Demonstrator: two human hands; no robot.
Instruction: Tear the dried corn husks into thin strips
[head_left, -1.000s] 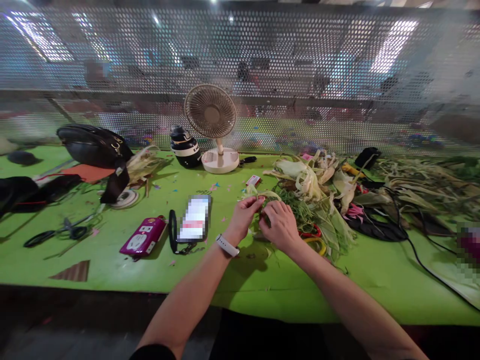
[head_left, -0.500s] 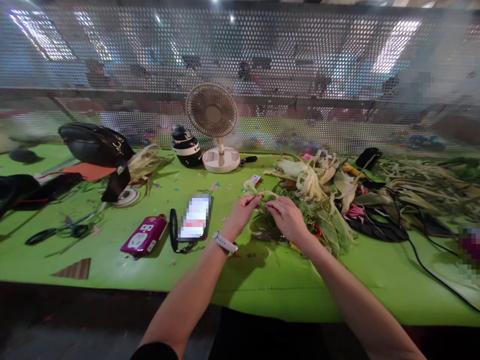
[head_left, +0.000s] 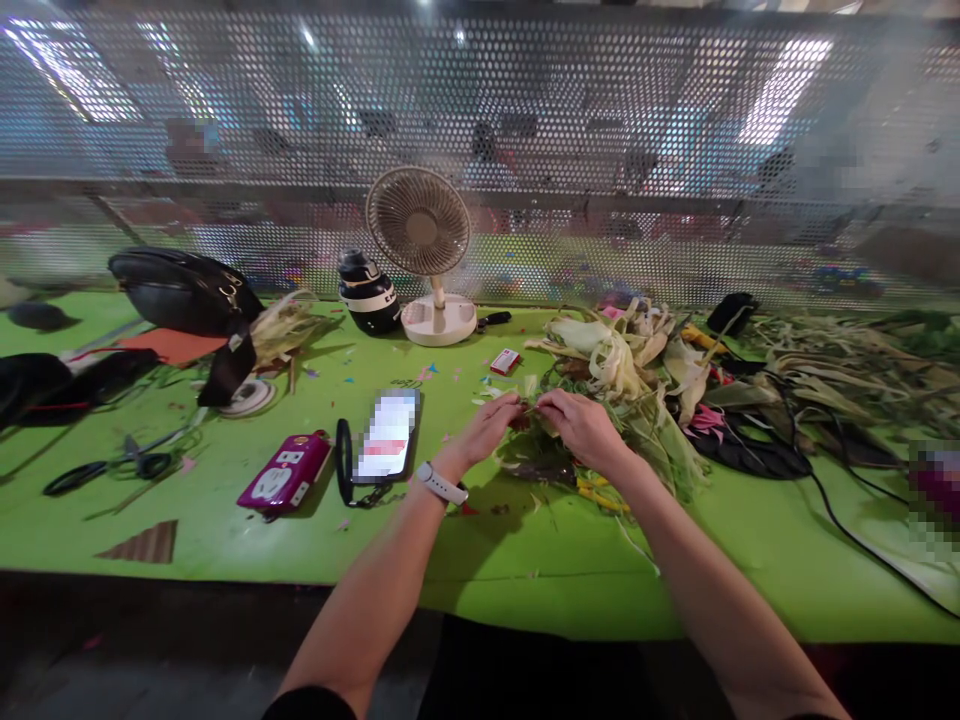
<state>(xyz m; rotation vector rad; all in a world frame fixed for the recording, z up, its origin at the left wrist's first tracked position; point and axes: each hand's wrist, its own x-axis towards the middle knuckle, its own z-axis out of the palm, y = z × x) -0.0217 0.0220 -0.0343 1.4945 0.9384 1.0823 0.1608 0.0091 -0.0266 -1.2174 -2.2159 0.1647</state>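
My left hand (head_left: 486, 432), with a white band at its wrist, and my right hand (head_left: 583, 426) meet fingertip to fingertip above the bench. Both are closed in a pinch on a pale green corn husk strip (head_left: 531, 386), whose end shows above the fingers; the rest is partly hidden by them. Just right of my right hand lies a heap of corn husks (head_left: 611, 350), pale and green, some dried. Beneath my hands, yellow-handled pliers (head_left: 602, 494) rest partly under the green strands.
On the green bench (head_left: 300, 555) stand a fan (head_left: 420, 222), a dark bottle (head_left: 369, 292) and a black bag (head_left: 180, 290). A phone (head_left: 388, 435), a purple power socket (head_left: 285, 475), scissors (head_left: 139, 460) and a small red-white box (head_left: 505, 361) lie around. A black cable (head_left: 844, 515) crosses the right side.
The husk strip that reached across above my fingers now shows only as a short end. My fingertips have come closer together, and the left fingers have straightened somewhat. More of the yellow handles shows.
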